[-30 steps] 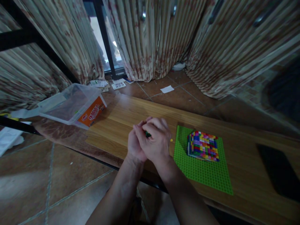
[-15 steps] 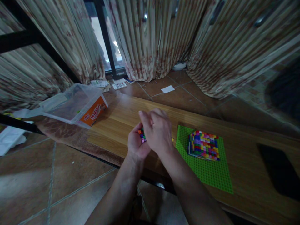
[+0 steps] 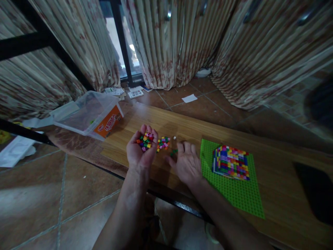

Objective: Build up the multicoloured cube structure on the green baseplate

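- Loose bricks (image 3: pixel 146 141): small, mixed colours, heaped in the left hand (image 3: pixel 137 155). More of them — same sort — lie on the tabletop (image 3: pixel 145 116) just right of that hand, between it and the right hand (image 3: pixel 187 161).
- Left hand: palm up, cupped, fingers curled up around its heap. Cradling bricks, not clenched.
- Right hand: released, palm down, low over the tabletop, fingers spread. A few green bricks (image 3: pixel 173 152) sit between thumb and fingers; contact — can't tell.
- White brick (image 3: pixel 174 138): alone, just beyond the right hand's fingertips and to their left.
- Green baseplate (image 3: pixel 231 196): flat on the tabletop, immediately right of the right hand.
- Brick block (image 3: pixel 231 161): multicoloured, on the baseplate, right of the right hand and apart from it.
- Clear box (image 3: pixel 87 131): beyond and left of the left hand, well apart. Orange label (image 3: pixel 108 123) on the side nearer the hand.
- Black slab (image 3: pixel 313 191): far right of the right hand, on the tabletop; can't tell what it is.
- White paper (image 3: pixel 189 98): on the floor (image 3: pixel 208 92), beyond both hands.
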The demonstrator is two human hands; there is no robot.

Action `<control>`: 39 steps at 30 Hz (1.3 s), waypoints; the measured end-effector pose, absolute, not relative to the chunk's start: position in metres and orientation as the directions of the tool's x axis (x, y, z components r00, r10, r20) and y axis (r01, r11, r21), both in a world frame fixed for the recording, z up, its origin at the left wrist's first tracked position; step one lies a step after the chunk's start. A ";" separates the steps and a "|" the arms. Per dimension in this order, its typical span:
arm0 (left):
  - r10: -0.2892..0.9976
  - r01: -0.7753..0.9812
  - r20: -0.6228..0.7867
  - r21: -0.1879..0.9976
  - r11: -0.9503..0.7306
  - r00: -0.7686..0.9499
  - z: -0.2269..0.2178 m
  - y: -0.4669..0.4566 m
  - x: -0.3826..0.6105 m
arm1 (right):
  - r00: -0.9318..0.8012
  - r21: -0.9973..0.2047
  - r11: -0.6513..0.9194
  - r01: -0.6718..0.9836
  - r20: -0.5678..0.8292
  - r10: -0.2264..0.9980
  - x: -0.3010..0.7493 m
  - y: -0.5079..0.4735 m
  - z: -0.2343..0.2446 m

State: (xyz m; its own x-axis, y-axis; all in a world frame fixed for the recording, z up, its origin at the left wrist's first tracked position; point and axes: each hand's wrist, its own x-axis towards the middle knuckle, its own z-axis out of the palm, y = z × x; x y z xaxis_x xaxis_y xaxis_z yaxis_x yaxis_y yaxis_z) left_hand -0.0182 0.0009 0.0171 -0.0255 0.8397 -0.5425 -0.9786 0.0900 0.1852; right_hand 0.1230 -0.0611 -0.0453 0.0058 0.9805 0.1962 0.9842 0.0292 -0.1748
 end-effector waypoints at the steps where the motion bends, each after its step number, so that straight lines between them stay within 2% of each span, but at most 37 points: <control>1: 0.840 -0.979 -0.542 0.183 0.086 -0.027 0.017 0.001 -0.018 | -0.015 -0.170 0.047 0.984 0.185 0.983 0.121 -0.058 -0.045; 8: 0.851 -0.975 -0.525 0.199 0.102 -0.018 0.017 0.001 -0.016 | -0.157 -0.142 0.177 0.974 0.142 0.977 0.121 -0.041 -0.047; 15: 0.821 -0.969 -0.570 0.187 0.162 0.027 0.013 -0.003 -0.005 | -0.161 -0.146 0.183 0.972 0.150 0.976 0.122 -0.037 -0.049; 20: 0.790 -0.978 -0.609 0.116 0.171 0.066 0.010 -0.001 -0.003 | -0.161 -0.194 0.197 0.961 0.187 0.969 0.126 -0.036 -0.052; 27: 0.811 -0.990 -0.580 0.057 0.130 0.074 0.011 0.001 -0.007 | -0.215 -0.163 0.242 0.956 0.168 0.962 0.126 -0.035 -0.054; 39: 0.809 -0.963 -0.577 0.135 0.234 0.116 0.009 -0.002 -0.004 | -0.246 -0.101 0.262 0.960 0.149 0.958 0.123 -0.037 -0.052</control>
State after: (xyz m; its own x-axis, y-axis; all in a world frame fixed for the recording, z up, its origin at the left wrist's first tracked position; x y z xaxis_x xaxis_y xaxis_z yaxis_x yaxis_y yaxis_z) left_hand -0.0036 -0.0016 0.0091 0.1160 0.8086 -0.5768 -0.9629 0.2340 0.1345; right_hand 0.1233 -0.0370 -0.0519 -0.2457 0.9578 0.1493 0.9597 0.2621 -0.1014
